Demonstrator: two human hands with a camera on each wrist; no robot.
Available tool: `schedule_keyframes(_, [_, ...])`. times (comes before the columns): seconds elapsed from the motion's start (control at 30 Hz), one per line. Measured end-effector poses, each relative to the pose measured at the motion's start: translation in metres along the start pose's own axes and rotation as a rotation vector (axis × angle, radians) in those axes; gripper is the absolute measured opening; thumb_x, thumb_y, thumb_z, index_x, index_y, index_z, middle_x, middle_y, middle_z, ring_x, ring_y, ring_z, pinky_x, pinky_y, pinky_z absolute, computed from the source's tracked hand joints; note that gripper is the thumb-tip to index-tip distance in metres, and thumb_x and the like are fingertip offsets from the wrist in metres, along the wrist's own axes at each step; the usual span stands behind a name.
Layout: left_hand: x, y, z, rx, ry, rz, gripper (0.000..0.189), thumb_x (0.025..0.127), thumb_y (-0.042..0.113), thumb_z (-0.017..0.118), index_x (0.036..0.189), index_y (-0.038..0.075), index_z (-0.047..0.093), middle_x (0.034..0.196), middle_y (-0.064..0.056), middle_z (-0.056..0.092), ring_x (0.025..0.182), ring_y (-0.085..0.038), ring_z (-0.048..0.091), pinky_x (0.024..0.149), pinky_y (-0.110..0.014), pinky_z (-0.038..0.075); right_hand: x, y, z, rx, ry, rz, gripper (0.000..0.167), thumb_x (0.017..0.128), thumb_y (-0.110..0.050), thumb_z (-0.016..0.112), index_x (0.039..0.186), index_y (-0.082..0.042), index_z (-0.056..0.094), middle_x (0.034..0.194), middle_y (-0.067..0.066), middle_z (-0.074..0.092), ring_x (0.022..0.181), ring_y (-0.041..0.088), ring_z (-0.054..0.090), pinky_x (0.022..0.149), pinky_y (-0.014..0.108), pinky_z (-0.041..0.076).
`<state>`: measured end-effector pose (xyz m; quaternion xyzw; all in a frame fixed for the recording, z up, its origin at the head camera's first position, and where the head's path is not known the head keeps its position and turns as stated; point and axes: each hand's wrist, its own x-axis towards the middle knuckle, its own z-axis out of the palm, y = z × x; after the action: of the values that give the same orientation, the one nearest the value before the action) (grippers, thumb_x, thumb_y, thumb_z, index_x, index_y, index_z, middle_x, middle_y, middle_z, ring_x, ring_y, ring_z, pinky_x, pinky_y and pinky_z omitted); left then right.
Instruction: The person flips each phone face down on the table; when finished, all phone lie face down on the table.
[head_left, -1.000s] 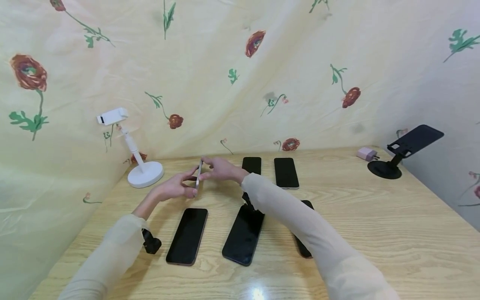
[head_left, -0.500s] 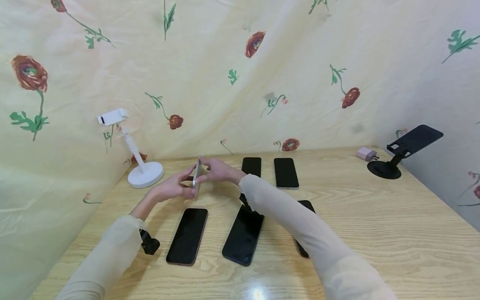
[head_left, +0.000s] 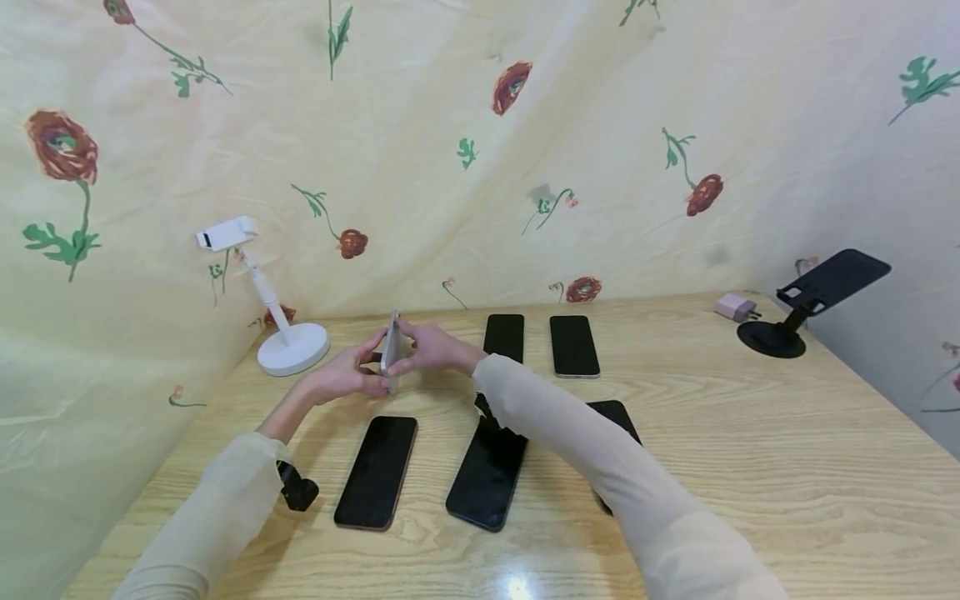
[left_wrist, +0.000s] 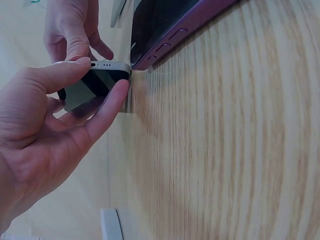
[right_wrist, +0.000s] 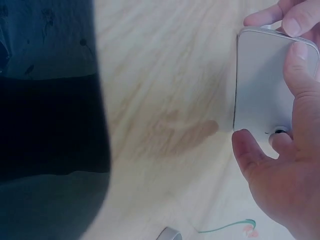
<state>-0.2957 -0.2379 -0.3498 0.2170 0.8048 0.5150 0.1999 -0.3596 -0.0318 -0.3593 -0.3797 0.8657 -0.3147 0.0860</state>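
Note:
Both hands hold a smartphone on its edge over the left back of the table. My left hand grips it from the left, thumb at its bottom end by the port in the left wrist view, fingers against the dark screen. From the other side my right hand pinches the top end and near edge. The pale plain back shows in the right wrist view, with the camera lens partly behind the right fingers. A black-screened phone with a reddish frame lies in front of the left hand.
Under the right forearm lie a dark phone and another, partly covered phone. Two phones lie at the back. A white phone stand is back left; a charger plug and black stand are right.
The held phone has shifted slightly left and turned, so more of its pale back faces the head view. Both hands moved a little left with it, keeping their grip.

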Motion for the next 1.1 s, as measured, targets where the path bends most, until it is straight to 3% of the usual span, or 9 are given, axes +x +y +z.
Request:
schedule_keyframes(0.2, [0.001,-0.002,-0.001,-0.012,0.000,-0.005,0.096,0.096,-0.005,0.059,0.160,0.016,-0.010,0.146,-0.040,0.029,0.119,-0.046,0.055,0.091,-0.051,0.051,-0.001,-0.002,0.002,-0.006,0.001,0.019,0.106,0.087,-0.035,0.079,0.160,-0.004,0.009,0.157,0.020,0.030,0.129,0.029,0.051,0.107,0.035,0.038])
schedule_keyframes(0.33, [0.001,-0.003,-0.001,-0.012,0.007,0.011,0.096,0.095,-0.008,0.058,0.160,0.012,-0.010,0.144,-0.042,0.030,0.115,-0.044,0.057,0.091,-0.051,0.051,-0.001,-0.001,0.005,-0.001,-0.027,0.009,0.107,0.087,-0.033,0.080,0.159,-0.002,0.007,0.157,0.020,0.030,0.127,0.025,0.050,0.107,0.031,0.036])
schedule_keyframes(0.5, [0.002,-0.006,0.000,-0.003,0.021,0.024,0.097,0.092,-0.010,0.058,0.160,0.009,-0.009,0.137,-0.040,0.039,0.112,-0.040,0.058,0.090,-0.049,0.052,-0.001,-0.001,0.007,-0.004,-0.044,0.021,0.099,0.087,-0.031,0.080,0.158,0.000,0.017,0.154,0.022,0.036,0.123,0.023,0.049,0.101,0.028,0.039])
schedule_keyframes(0.7, [0.003,-0.006,0.000,0.038,0.049,0.013,0.096,0.089,-0.010,0.061,0.158,0.000,-0.004,0.133,-0.037,0.049,0.108,-0.034,0.061,0.087,-0.039,0.053,-0.004,-0.003,0.006,-0.085,-0.056,0.035,0.087,0.090,-0.030,0.077,0.157,-0.002,0.028,0.154,0.020,0.037,0.124,0.025,0.050,0.099,0.028,0.041])
schedule_keyframes(0.93, [0.004,-0.011,-0.001,0.049,0.069,0.002,0.095,0.087,-0.011,0.064,0.157,-0.005,0.000,0.138,-0.037,0.047,0.111,-0.030,0.058,0.083,-0.027,0.050,-0.003,0.000,0.006,-0.149,-0.084,0.089,0.083,0.091,-0.030,0.077,0.157,-0.009,0.031,0.152,0.020,0.041,0.117,0.021,0.052,0.092,0.024,0.041])
schedule_keyframes(1.1, [0.004,-0.013,-0.003,0.076,0.082,-0.005,0.093,0.089,-0.008,0.065,0.156,-0.008,0.000,0.135,-0.036,0.051,0.108,-0.025,0.059,0.083,-0.026,0.050,-0.003,0.005,0.005,-0.177,-0.105,0.107,0.082,0.090,-0.030,0.078,0.157,-0.013,0.033,0.152,0.020,0.041,0.128,0.027,0.047,0.102,0.029,0.038])
